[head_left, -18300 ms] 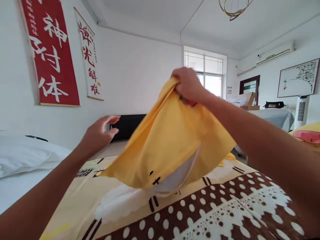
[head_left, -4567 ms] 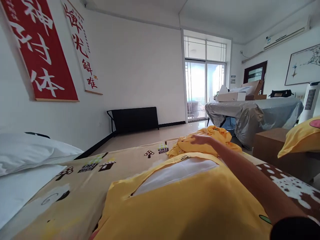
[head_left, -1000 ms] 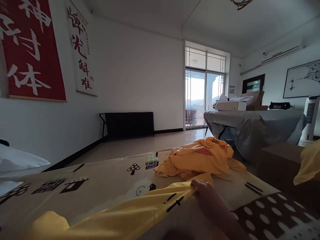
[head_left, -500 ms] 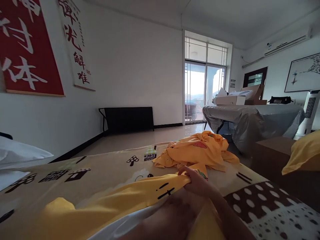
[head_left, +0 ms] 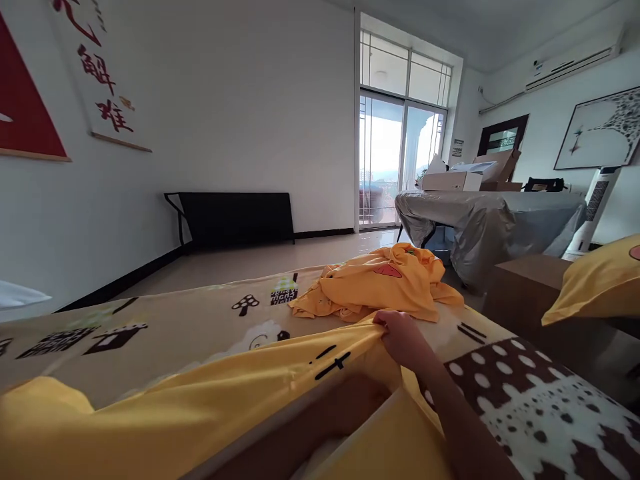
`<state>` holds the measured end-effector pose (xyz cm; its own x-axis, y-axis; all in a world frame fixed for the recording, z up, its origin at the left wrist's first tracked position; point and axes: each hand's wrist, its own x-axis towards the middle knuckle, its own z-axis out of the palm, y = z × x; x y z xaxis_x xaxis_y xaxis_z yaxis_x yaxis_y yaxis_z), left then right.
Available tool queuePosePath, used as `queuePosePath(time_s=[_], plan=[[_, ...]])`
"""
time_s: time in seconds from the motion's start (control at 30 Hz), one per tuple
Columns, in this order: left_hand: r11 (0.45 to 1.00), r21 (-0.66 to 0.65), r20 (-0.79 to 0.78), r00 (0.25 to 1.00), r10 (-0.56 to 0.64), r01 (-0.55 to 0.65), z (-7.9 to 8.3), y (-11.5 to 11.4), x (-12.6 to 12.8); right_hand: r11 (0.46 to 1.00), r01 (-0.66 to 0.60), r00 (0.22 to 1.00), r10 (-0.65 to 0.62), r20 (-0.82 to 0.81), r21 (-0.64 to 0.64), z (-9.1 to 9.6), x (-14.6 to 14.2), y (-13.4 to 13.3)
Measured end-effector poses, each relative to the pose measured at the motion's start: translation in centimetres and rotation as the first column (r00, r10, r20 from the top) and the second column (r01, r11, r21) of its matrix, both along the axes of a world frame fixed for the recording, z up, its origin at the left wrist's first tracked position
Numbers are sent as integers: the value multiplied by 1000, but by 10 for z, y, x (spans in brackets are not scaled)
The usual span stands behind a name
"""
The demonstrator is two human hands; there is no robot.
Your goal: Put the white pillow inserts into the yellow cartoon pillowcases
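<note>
A yellow pillowcase (head_left: 240, 373) with black marks stretches across the foreground, its opening spread toward me. My right hand (head_left: 400, 337) is closed on its far upper edge, fingers pinching the cloth. My left arm reaches into the opening from below; my left hand (head_left: 363, 393) is in shadow between the folds, its fingers hidden. Just beyond my right hand lies a crumpled orange cloth (head_left: 370, 287) with a red printed patch. Everything rests on a beige bed cover (head_left: 190, 327) printed with mushrooms, houses and brown-and-white dots.
At the right edge, a yellow pillow (head_left: 595, 280) lies by a brown box (head_left: 525, 280). Behind is a table under grey plastic sheeting (head_left: 480, 227), with cartons (head_left: 450, 180) on it. A folded black frame (head_left: 235, 217) leans on the wall. Something white (head_left: 23, 295) shows at left.
My view has tilted down and turned slightly. The pillowcase is now pulled wider and tauter, my right hand still gripping its edge. My left arm shows more clearly inside the opening.
</note>
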<state>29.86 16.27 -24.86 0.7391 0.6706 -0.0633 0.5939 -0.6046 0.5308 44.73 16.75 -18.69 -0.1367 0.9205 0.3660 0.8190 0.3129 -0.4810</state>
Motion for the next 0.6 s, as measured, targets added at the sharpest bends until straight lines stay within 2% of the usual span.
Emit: queuePosePath(time_s=[0.07, 0.13, 0.2, 0.3, 0.37, 0.4, 0.47, 0.53, 0.6], plan=[[994, 58, 95, 991, 91, -96, -1, -3, 2, 999, -50, 996, 50, -68, -9, -2, 0, 5], [965, 130, 158, 966, 206, -227, -1, -5, 6, 997, -71, 988, 69, -139, -9, -4, -1, 9], [919, 283, 111, 961, 252, -274, -4, -5, 11, 996, -87, 978, 84, -193, -9, -7, -1, 13], [785, 602, -30, 977, 209, -149, -15, 0, 16, 993, -116, 960, 114, -255, 10, -13, -2, 18], [711, 702, -83, 985, 149, -48, -24, 6, 19, 991, -126, 944, 133, -303, 41, -18, -4, 21], [712, 702, -108, 987, 120, -10, -26, 8, 19, 990, -128, 933, 139, -333, 55, -20, -6, 22], [770, 635, -155, 986, 61, 52, -26, 9, 20, 988, -140, 903, 154, -402, 65, -22, -9, 23], [820, 565, -146, 989, -8, 90, -19, 7, 18, 982, -185, 872, 186, -453, 46, -20, -9, 22], [840, 532, -91, 993, -73, 110, -8, 3, 14, 956, -295, 845, 265, -465, 9, -16, -6, 19]])
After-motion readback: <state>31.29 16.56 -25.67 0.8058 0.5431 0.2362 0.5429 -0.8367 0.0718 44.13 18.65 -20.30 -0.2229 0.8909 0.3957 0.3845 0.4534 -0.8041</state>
